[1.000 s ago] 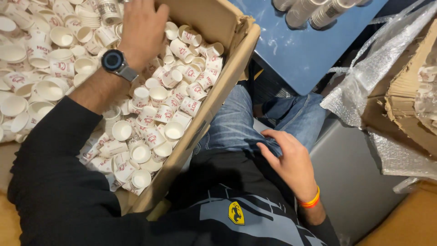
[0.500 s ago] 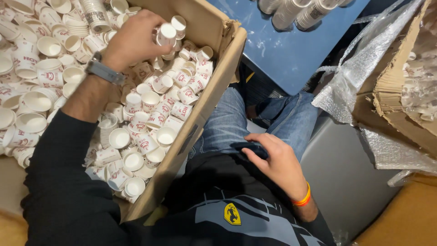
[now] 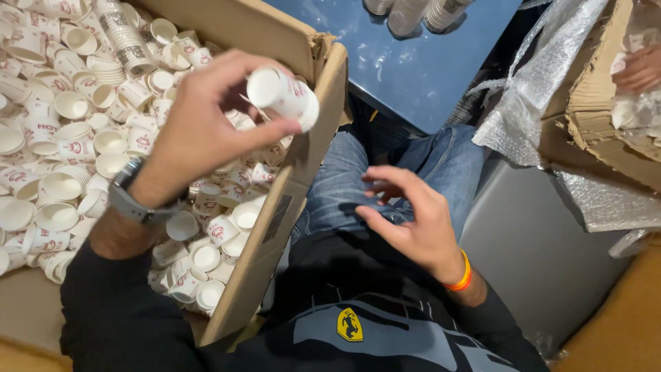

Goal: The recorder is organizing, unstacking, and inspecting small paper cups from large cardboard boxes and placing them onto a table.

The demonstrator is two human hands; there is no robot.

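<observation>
My left hand point(image 3: 206, 124) holds a small white paper cup point(image 3: 284, 95) with red print, lifted above the edge of a big cardboard box point(image 3: 303, 158). The cup lies on its side between my thumb and fingers. A dark watch is on that wrist. The box is full of several loose white paper cups point(image 3: 62, 151), some stacked in short columns. My right hand point(image 3: 410, 217) hovers over my lap, fingers spread and curled, holding nothing. It wears an orange wristband and sits just right of the box wall.
A blue tabletop point(image 3: 406, 62) lies beyond my knees with stacks of cups point(image 3: 413, 10) at its far edge. At right stands another cardboard box point(image 3: 592, 117) lined with silver plastic film point(image 3: 530, 89); another person's hand point(image 3: 640, 69) reaches into it.
My left hand rose out of the cup pile with one cup and moved right, toward the box edge. My right hand lifted off my lap and opened its fingers.
</observation>
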